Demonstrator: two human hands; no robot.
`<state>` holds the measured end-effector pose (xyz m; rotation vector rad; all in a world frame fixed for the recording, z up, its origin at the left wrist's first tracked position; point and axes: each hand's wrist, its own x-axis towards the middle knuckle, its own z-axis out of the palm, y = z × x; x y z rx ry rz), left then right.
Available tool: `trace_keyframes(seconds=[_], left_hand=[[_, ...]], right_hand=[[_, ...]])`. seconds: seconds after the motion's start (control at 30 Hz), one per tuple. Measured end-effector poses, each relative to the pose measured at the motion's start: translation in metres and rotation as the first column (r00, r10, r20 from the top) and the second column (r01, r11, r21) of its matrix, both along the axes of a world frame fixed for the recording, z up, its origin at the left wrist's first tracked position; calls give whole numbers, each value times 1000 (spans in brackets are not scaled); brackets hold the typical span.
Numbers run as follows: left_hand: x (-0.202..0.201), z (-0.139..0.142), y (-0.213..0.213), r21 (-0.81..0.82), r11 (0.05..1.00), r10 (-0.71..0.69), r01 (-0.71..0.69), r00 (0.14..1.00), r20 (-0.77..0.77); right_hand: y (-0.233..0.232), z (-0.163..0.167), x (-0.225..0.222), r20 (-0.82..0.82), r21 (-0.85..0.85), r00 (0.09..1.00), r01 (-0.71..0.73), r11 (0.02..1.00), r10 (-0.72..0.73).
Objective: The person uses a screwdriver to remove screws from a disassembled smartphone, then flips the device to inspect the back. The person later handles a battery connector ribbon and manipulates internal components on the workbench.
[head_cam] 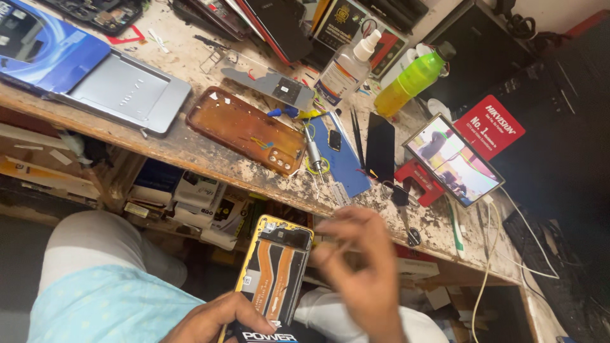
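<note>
While the head cam looks down past the bench edge, the left hand (213, 321) sits low near the person's lap, fingers wrapped round the bottom of an opened phone (274, 273) w/ a yellow rim, orange flex strips down its middle and a black battery at the lower end; phone stands roughly upright, tilted a bit right, in front of the bench, not on it. Right hand (362, 273) is just beside the phone's right edge, blurred, fingers loosely curled and half open; can't tell if it pinches anything small. On the workbench (210, 159) above: a brownish clear phone case (246, 130) lies flat near the front edge, a grey metal tray (121, 92) to its left, a blue mat (343, 159) to its right w/ a small screwdriver (313, 152) at its left edge and tweezers (358, 136) near the top. A black phone (380, 147) lies right of the mat, a lit tablet (452, 159) further right. Behind: a clear spray bottle (346, 67) and a green bottle (413, 79), near each other.
</note>
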<state>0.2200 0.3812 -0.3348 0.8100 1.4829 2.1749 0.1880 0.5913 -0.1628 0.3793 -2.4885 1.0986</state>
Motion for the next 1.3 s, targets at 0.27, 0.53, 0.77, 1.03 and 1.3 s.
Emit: trace_keyframes(seconds=[0.27,0.53,0.77,1.03,1.3], left_hand=[[-7,4,23,-71,997,19,-23,998,-59],[0,14,29,-76,997,12,-13,1000,-9],[-2,14,30,-94,996,-12,11,1000,-12],[1,23,29,-41,998,35,-37,998,-55],[-1,17,25,-82,997,5,-13,995,-99]], right_hand=[[4,-25,17,201,-76,978,-31,997,46],[13,-28,20,252,-139,967,-13,990,48],[15,-32,23,139,-13,989,-38,999,40],[8,-28,29,129,110,990,43,993,-57],[9,-37,25,255,-34,966,54,998,-44]])
